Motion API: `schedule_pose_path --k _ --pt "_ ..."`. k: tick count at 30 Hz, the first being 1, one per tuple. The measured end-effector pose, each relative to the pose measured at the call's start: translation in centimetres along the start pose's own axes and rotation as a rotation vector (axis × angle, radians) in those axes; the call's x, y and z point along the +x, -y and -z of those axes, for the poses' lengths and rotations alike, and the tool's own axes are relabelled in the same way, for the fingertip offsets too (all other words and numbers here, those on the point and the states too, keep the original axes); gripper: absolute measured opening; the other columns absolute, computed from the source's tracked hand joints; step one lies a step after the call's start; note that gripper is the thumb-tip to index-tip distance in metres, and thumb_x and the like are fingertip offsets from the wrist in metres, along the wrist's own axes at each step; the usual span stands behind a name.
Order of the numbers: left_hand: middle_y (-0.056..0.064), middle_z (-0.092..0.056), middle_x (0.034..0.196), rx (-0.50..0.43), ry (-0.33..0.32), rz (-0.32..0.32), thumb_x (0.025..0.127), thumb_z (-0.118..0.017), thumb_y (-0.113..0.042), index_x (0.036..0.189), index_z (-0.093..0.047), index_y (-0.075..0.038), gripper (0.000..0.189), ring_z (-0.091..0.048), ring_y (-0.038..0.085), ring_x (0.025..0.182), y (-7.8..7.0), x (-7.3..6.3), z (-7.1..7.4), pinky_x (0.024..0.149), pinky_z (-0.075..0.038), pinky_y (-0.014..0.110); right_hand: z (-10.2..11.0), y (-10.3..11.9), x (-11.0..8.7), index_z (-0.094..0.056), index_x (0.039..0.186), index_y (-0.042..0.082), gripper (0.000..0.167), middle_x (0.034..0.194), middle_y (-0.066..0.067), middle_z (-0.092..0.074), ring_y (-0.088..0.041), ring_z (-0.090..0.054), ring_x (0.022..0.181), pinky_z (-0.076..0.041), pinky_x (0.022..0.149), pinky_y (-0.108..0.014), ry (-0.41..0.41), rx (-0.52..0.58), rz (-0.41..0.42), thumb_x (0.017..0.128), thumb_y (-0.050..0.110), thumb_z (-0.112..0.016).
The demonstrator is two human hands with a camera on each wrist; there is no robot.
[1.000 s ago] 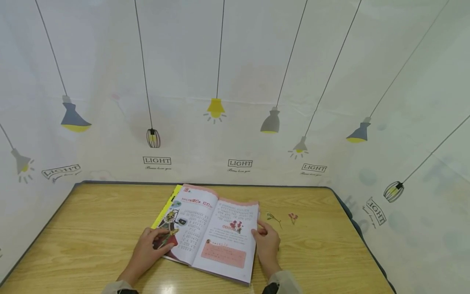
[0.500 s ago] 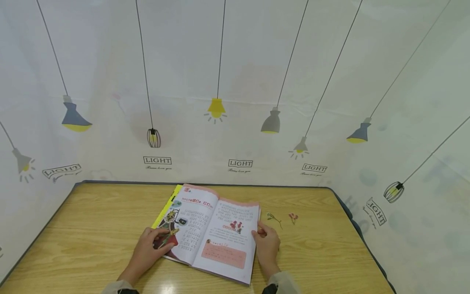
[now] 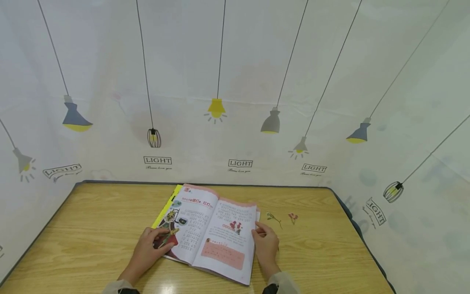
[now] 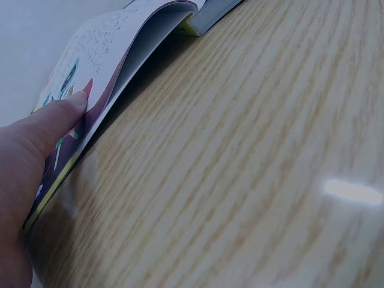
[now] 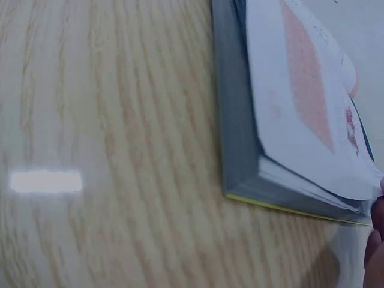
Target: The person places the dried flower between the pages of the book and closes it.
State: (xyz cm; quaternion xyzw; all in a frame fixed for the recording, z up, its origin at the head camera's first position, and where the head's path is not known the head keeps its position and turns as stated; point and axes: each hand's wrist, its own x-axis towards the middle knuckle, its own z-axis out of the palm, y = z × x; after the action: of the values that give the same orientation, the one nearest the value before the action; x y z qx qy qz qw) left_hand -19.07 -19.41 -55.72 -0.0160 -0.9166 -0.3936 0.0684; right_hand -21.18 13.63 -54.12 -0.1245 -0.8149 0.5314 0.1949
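Observation:
An open book with printed text and coloured pictures lies tilted on the wooden table. My left hand rests on the lower part of its left page, over a colourful drawing, thumb and forefinger spread apart. The left wrist view shows the thumb pressing the page near its lower edge. At the book's right edge, my right hand pinches the edge of the right-hand page. In the right wrist view that page curves up off the pages below, its corner at the fingertips.
Two small dried flower sprigs lie right of the book: one pale with a green stem, one pinkish red. A white curtain printed with hanging lamps stands along the back and sides of the wooden table.
The right-hand page's edge has come up slightly and shifted left in my right fingers, baring a strip of the page beneath. My left hand stays in place.

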Motion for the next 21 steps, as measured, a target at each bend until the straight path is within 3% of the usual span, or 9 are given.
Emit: schedule_pose_path --k 9,21 --pt "0.007 -0.046 0.095 0.014 0.009 0.012 0.072 -0.075 -0.042 0.111 -0.063 -0.010 0.051 -0.043 0.017 0.082 0.1 0.1 0.0 0.074 -0.037 0.036 1.2 0.9 1.5 -0.069 0.097 -0.003 0.022 0.075 -0.009 -0.061 -0.013 -0.053 0.068 -0.043 0.054 -0.019 0.050 0.172 -0.086 0.075 -0.002 -0.071" --pt "0.006 -0.046 0.094 -0.001 0.000 -0.008 0.073 -0.076 -0.037 0.110 -0.063 -0.011 0.047 -0.042 0.017 0.081 0.0 0.0 0.2 0.074 -0.036 0.036 1.5 2.4 2.4 -0.066 0.102 -0.008 0.030 0.072 -0.005 -0.059 -0.010 -0.052 0.067 -0.044 0.055 -0.017 0.076 0.282 -0.185 0.073 -0.003 -0.072"
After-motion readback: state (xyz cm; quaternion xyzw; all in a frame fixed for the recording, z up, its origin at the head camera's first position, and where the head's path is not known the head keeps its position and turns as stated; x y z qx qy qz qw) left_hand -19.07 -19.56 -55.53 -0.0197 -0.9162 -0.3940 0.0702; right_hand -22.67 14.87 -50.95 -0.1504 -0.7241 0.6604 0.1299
